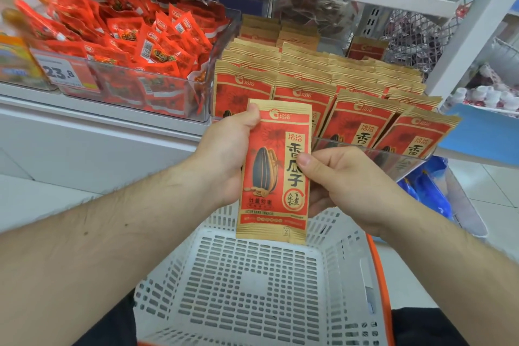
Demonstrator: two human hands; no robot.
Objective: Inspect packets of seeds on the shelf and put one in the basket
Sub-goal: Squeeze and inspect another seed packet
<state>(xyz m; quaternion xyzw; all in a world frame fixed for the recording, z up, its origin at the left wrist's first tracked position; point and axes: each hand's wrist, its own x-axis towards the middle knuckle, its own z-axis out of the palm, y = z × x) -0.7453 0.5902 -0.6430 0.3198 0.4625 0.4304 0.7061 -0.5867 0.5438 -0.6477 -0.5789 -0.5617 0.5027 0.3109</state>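
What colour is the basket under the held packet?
White basket with an orange rim, seen clearly in the head view.

Two bare forearms reach forward from the bottom corners of the view, converging toward the centre. The left hand [224, 154] sits slightly higher, wrist bent a little, its thumb pressed along the front upper-left edge of an upright seed packet [276, 171] while its fingers are hidden behind. The right hand [342, 182] is lower, back of the hand facing up and to the right, thumb tip pinching the packet's right edge at mid-height, fingers curled behind it. Both sleeves are absent; the skin is bare to the elbows.
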